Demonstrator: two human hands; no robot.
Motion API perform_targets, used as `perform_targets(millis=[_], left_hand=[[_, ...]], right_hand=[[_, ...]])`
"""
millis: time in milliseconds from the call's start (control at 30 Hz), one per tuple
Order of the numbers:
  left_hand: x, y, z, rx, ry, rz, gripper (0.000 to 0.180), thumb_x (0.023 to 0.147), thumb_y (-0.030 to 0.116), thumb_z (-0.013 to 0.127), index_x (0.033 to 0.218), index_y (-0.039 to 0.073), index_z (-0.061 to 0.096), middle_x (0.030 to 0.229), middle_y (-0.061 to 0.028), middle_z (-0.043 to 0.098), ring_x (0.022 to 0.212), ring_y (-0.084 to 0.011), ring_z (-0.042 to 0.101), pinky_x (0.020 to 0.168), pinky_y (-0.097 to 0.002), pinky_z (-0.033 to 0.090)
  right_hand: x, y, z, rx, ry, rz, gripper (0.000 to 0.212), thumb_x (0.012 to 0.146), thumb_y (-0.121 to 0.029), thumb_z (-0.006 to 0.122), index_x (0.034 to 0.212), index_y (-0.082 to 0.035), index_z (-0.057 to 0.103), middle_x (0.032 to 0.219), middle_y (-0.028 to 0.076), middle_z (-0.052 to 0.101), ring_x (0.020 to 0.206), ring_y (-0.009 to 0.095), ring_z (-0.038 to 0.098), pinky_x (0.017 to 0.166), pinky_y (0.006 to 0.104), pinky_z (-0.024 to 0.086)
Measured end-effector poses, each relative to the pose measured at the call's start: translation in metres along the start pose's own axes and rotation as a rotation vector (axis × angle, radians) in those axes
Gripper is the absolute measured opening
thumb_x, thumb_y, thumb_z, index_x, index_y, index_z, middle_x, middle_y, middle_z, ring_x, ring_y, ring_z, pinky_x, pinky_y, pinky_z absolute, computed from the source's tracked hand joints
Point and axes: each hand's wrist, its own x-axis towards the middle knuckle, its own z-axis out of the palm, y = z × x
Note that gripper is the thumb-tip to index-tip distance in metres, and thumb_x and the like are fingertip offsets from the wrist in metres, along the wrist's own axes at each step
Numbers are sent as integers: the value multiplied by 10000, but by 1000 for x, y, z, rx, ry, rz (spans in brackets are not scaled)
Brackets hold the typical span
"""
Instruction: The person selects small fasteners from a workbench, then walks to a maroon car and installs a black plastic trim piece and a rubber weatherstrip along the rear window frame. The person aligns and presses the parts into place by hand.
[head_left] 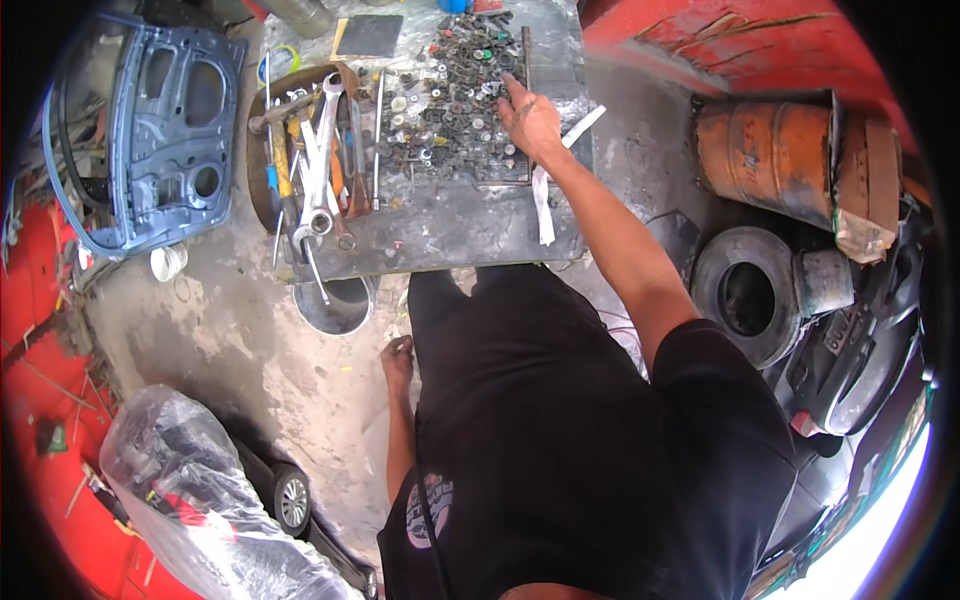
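My right hand reaches over the table onto a spread of small dark clips and fasteners, with a few white, green and red ones among them. Its fingers are stretched out and apart, touching or just above the right side of the pile; I see nothing held in it. My left hand hangs low beside my left leg, away from the table. Those fingers are curled together, and whatever may be inside them is hidden. A white strip lies by my right wrist, near a thin dark bar.
Left of the fasteners stands a tool bin with wrenches poking past the table edge. A bucket sits below. Around are a blue car door, a plastic-covered ride-on toy car, an orange drum and a tire.
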Motion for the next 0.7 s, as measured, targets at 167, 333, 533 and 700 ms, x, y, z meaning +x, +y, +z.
perform_targets(millis=[167, 333, 533, 700], left_hand=[[-3, 6, -1, -18, -17, -43, 223, 917, 149, 643, 1029, -35, 699, 709, -23, 602, 577, -90, 486, 531, -262, 394], [3, -2, -4, -66, 7, -40, 228, 916, 155, 646, 1033, -34, 700, 712, -21, 602, 583, -90, 487, 534, -259, 393], [2, -6, -4, -50, -15, -38, 235, 915, 157, 649, 1040, -37, 697, 722, -23, 606, 590, -87, 493, 530, -257, 393], [-2, 6, 1, -52, -23, -75, 236, 917, 158, 651, 1039, -39, 692, 726, -27, 612, 590, -84, 498, 518, -257, 389]], right_hand=[[9, 6, 5, 21, -77, -43, 348, 900, -229, 547, 1220, -115, 622, 917, 223, 692, 883, 429, 661, 800, 501, 520], [25, 7, 1, -46, 54, 62, 352, 897, -230, 565, 1232, -131, 611, 935, 214, 690, 885, 413, 660, 782, 504, 524], [11, -6, 12, -207, -251, -96, 401, 887, -197, 565, 1281, -129, 587, 913, 199, 691, 840, 374, 675, 740, 484, 534], [-8, -13, 10, -78, -167, -138, 445, 885, -186, 571, 1326, -131, 548, 904, 195, 692, 839, 376, 670, 735, 483, 535]])
